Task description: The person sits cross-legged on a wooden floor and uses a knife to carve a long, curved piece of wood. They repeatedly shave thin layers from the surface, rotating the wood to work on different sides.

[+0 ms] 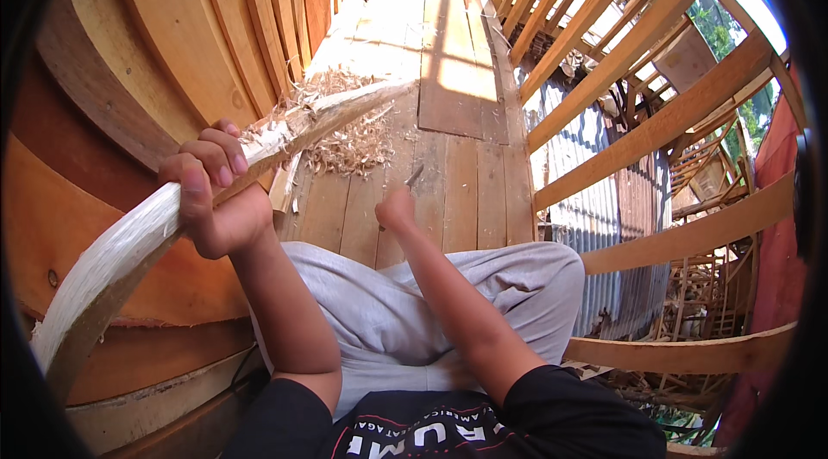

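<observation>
My left hand (216, 196) is wrapped round a long, slightly curved wooden pole (116, 256). Its pale surface looks stripped and whittled, with loose curls clinging near the far part. One end runs to the lower left; the other tapers over the floor ahead. My right hand (397, 208) is a fist low over the floorboards, apart from the pole. From it sticks the short dark blade of a small knife (417, 175), whose handle is hidden in the fist.
Wood shavings (354, 144) lie heaped on the plank floor (461, 191) under the pole. Upright boards (172, 23) line the left side. A slatted wooden railing (660, 153) borders the right, with corrugated metal sheets (604, 278) beyond. My bent legs in grey trousers (379, 312) are close below.
</observation>
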Available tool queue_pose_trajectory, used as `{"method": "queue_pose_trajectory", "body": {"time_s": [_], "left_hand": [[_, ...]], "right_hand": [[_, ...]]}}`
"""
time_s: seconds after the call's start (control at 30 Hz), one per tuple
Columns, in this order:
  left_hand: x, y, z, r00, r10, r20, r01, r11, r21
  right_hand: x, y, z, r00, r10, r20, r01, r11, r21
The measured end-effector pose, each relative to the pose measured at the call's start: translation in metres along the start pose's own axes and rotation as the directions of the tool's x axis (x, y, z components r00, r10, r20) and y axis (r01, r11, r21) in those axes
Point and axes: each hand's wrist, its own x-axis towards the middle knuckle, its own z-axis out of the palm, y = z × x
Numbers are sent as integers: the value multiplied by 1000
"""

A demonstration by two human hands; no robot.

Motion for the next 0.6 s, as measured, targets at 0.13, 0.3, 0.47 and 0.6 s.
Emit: {"method": "queue_pose_trajectory", "body": {"time_s": [0.13, 0.3, 0.47, 0.6], "left_hand": [[0, -1, 3, 1000, 0, -3, 0, 1000, 1], [-1, -2, 4, 1000, -11, 0, 11, 1000, -13], [1, 0, -4, 1000, -6, -7, 6, 1000, 2], [-1, -3, 2, 1000, -21, 18, 21, 1000, -21]], "right_hand": [[2, 14, 14, 929, -218, 298, 225, 974, 10], [8, 30, 33, 941, -48, -335, 72, 996, 59], [-20, 12, 15, 980, -74, 183, 64, 996, 60], [-9, 38, 39, 943, -317, -101, 323, 945, 48]]}}
